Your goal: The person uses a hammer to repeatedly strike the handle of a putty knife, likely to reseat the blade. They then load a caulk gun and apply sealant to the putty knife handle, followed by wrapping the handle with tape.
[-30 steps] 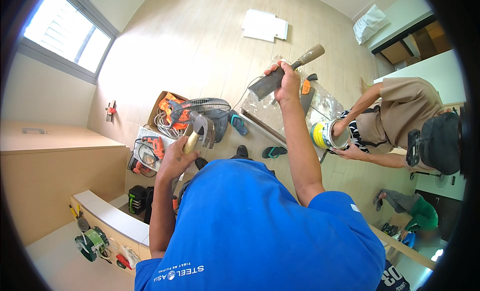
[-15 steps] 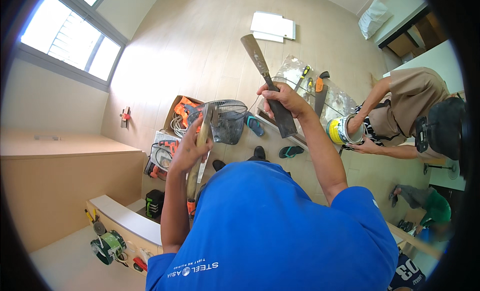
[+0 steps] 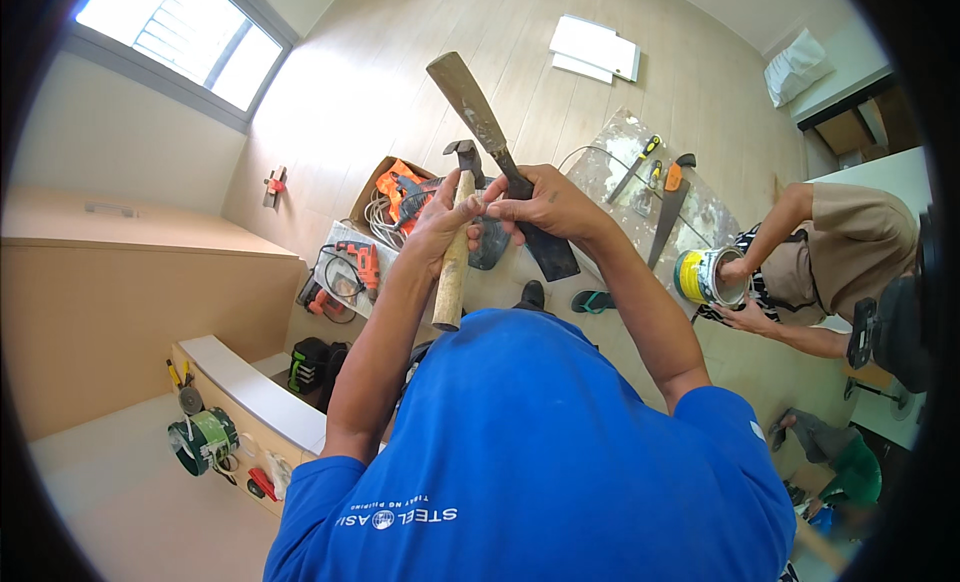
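My left hand (image 3: pixel 440 225) is closed round the wooden handle of a claw hammer (image 3: pixel 452 282), its metal head pointing away from me. My right hand (image 3: pixel 552 204) grips a long flat tool (image 3: pixel 465 97) at its narrow middle. That tool has a worn brownish far end and a broad dark near end, tilted across my front. The fingertips of both hands meet between the two tools; whether something small is pinched there, I cannot make out.
A paint-stained board (image 3: pixel 625 132) carries a handsaw (image 3: pixel 668 217) and smaller tools. At right a co-worker (image 3: pixel 850 242) reaches into a can (image 3: pixel 690 275). An orange power drill (image 3: pixel 362 267) lies left, near an open box (image 3: pixel 372 197). A green bucket (image 3: pixel 205 440) stands lower left.
My hands have come together, the hammer moving right and the flat tool left. The hammer is higher and nearer the middle. My view has shifted slightly; the co-worker still handles the can.
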The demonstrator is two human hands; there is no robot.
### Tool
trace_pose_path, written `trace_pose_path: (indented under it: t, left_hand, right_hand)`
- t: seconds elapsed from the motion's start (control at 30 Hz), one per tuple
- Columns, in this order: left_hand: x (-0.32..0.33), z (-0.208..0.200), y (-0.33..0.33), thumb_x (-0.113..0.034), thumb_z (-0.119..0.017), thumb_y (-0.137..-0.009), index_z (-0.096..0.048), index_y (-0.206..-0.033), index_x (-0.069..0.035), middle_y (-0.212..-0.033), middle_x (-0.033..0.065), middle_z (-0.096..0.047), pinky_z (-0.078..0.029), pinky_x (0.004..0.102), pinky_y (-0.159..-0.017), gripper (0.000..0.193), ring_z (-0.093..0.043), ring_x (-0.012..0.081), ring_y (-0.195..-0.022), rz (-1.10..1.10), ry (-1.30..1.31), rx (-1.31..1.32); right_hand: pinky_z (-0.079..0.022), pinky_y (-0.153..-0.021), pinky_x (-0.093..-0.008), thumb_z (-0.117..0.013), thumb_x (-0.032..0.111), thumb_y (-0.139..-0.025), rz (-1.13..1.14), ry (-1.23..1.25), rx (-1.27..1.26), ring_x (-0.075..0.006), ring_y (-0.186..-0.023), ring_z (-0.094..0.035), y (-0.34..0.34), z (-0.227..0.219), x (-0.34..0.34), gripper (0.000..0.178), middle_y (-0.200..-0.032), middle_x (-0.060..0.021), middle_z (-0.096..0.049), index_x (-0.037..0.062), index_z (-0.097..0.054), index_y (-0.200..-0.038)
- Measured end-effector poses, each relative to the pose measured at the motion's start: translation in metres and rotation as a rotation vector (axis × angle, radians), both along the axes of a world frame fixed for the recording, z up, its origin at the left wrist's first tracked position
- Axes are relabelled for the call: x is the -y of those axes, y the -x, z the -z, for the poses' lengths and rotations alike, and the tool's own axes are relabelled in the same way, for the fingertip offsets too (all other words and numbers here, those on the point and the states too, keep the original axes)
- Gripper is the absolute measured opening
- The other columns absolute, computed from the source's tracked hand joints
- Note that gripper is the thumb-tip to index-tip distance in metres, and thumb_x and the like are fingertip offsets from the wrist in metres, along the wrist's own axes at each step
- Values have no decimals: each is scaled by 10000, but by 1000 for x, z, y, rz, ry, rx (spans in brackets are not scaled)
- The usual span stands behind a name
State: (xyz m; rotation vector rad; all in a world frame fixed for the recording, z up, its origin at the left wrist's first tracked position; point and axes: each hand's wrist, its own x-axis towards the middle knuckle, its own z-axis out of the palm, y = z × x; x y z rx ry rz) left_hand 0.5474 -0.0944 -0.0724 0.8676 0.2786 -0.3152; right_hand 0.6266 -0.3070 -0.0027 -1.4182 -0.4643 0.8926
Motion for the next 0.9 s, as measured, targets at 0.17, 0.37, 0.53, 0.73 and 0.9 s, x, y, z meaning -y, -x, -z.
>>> trace_pose_path:
  t: [0.17, 0.37, 0.53, 0.73, 0.9]
  left_hand:
    - [8, -3, 3, -212, -840, -922, -26, -1692, -99, -1049, 112, -645, -567, 253, -482, 1126, -633, 115, -634, -33, 25, -6]
    - [15, -5, 4, -193, -868, -893, -38, -1685, -73, -1037, 148, -642, -554, 265, -458, 1154, -627, 113, -622, -132, -202, -83]
    - [20, -14, 4, -277, -864, -903, -130, -1681, -85, -1096, 129, -638, -566, 266, -509, 1087, -618, 104, -639, -136, -333, -148]
    - [22, -8, 7, -298, -890, -877, -108, -1685, -81, -1107, 153, -642, -554, 258, -492, 1145, -626, 108, -648, -171, -246, -142]
    - [34, -11, 8, -310, -886, -880, -117, -1677, -62, -1087, 147, -639, -562, 265, -484, 1135, -626, 107, -642, -215, -329, -171]
  right_hand:
    - [-520, -554, -265, -746, 140, -966, 21, -11, 40, -113, -577, -647, 1, 9, -6, 169, -740, -59, -680, -13, -685, -1002]
    - [-526, -571, -256, -727, 127, -983, 64, 81, 73, -113, -606, -654, 3, 15, -5, 157, -780, -56, -691, -11, -678, -1036]
    - [-522, -574, -250, -690, 140, -1008, 90, 111, 70, -109, -592, -644, 7, 18, -4, 134, -782, -53, -694, 12, -676, -1047]
    - [-517, -575, -238, -673, 150, -1016, 140, 126, 79, -103, -591, -639, 12, 13, -8, 128, -779, -45, -694, 25, -670, -1043]
    - [-534, -567, -271, -680, 164, -990, 144, 182, 130, -121, -575, -654, 8, 22, -5, 165, -766, -63, -713, 3, -670, -1028]
